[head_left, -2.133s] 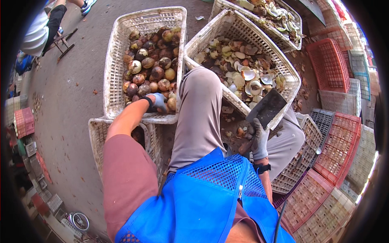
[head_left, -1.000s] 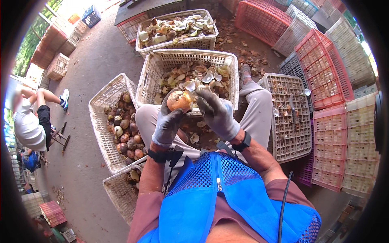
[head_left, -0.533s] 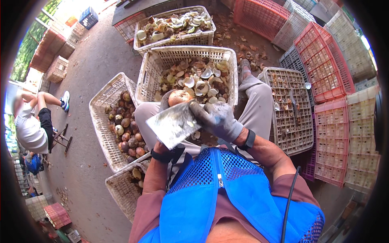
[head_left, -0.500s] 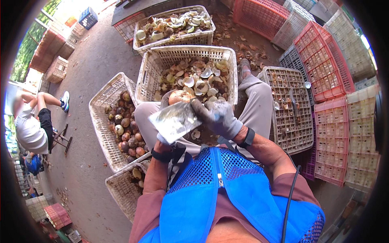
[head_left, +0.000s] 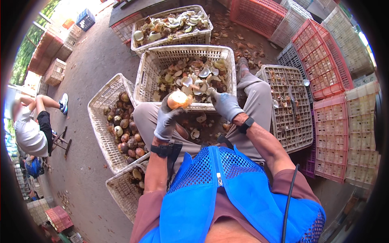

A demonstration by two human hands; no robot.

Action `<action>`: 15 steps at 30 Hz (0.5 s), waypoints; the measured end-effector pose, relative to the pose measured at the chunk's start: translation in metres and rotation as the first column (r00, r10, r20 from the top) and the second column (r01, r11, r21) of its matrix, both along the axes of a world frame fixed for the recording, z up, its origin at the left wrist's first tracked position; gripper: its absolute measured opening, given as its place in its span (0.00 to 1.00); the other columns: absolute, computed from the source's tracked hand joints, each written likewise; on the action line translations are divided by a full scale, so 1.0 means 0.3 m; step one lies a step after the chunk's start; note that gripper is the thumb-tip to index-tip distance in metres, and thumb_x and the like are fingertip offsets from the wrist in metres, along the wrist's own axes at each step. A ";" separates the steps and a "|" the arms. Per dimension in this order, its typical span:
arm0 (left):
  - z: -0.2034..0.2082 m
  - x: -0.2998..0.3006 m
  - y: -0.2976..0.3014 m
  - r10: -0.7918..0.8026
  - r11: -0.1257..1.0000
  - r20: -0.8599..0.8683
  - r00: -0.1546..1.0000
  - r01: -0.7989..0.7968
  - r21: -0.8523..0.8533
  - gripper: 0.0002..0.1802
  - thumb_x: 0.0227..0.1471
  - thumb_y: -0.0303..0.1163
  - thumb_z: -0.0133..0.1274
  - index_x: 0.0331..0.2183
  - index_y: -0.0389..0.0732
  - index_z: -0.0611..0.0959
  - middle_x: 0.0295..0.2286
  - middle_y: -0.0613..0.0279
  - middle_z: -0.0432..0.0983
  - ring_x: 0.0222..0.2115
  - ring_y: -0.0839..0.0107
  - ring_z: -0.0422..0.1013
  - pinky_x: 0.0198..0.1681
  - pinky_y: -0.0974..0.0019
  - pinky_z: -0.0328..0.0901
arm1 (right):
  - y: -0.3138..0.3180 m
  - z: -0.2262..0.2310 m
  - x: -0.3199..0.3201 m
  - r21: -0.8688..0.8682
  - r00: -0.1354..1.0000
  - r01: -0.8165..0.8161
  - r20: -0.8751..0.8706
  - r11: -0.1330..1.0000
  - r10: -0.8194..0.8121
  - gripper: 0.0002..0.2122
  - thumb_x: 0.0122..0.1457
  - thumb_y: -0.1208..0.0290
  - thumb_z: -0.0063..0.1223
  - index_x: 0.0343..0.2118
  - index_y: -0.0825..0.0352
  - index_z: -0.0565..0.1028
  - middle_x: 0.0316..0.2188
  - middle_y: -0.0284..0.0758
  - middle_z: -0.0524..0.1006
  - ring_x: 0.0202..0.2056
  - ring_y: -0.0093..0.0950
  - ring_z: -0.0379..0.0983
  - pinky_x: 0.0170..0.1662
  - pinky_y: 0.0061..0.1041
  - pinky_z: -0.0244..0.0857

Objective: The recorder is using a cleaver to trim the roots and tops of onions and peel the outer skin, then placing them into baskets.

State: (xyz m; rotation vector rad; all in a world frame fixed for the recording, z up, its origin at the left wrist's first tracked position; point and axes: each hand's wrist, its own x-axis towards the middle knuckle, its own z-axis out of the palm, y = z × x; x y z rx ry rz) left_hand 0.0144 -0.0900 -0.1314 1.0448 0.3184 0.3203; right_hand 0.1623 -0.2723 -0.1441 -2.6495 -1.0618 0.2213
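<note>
My left hand (head_left: 165,121), in a grey glove, grips a round orange-and-cream fruit or bulb (head_left: 178,100), glossy and partly pared. It is held up at the near edge of a white plastic crate (head_left: 184,49) full of curved peelings (head_left: 187,81). To its right, my gloved right hand (head_left: 227,107) is closed over the crate's near right corner, fingertips toward the peelings. What it grips cannot be made out; no broad blade shows. By my left leg, a second white crate (head_left: 101,95) holds several dark brown round fruits or bulbs (head_left: 125,121).
Another crate of peelings (head_left: 172,26) stands beyond the middle one. An upturned crate (head_left: 287,103) with a knife (head_left: 293,102) on it lies by my right knee. Red crates (head_left: 320,60) are stacked at right. At left a person (head_left: 32,125) sits on a stool.
The broad metal blade, earlier flat in front of the round thing, no longer shows. My right hand has moved right and away from my left. The left hand has turned the round thing up into view.
</note>
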 end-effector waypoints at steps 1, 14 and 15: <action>0.007 -0.007 0.007 -0.009 0.999 -0.017 1.000 0.008 -0.033 0.35 0.39 0.21 0.58 0.53 0.36 0.67 0.42 0.61 0.73 0.37 0.72 0.73 0.40 0.71 0.70 | 0.002 0.033 -0.007 0.074 0.993 0.078 -0.093 0.994 -0.071 0.09 0.57 0.67 0.47 0.38 0.63 0.74 0.26 0.44 0.79 0.31 0.41 0.78 0.34 0.40 0.70; 0.009 -0.048 0.001 0.036 0.984 0.068 0.997 -0.048 0.170 0.31 0.47 0.29 0.58 0.53 0.37 0.66 0.45 0.61 0.70 0.46 0.70 0.69 0.49 0.67 0.66 | 0.008 0.236 -0.190 0.456 0.897 -0.406 0.367 0.792 0.249 0.18 0.47 0.67 0.58 0.44 0.59 0.74 0.24 0.35 0.76 0.21 0.31 0.76 0.21 0.29 0.68; 0.012 -0.050 -0.005 0.028 0.978 0.082 0.996 -0.044 0.205 0.31 0.48 0.30 0.57 0.53 0.37 0.67 0.45 0.61 0.70 0.46 0.70 0.69 0.49 0.67 0.67 | 0.009 0.251 -0.193 0.458 0.857 -0.481 0.423 0.747 0.293 0.17 0.49 0.68 0.56 0.44 0.61 0.73 0.20 0.33 0.73 0.20 0.30 0.74 0.20 0.29 0.66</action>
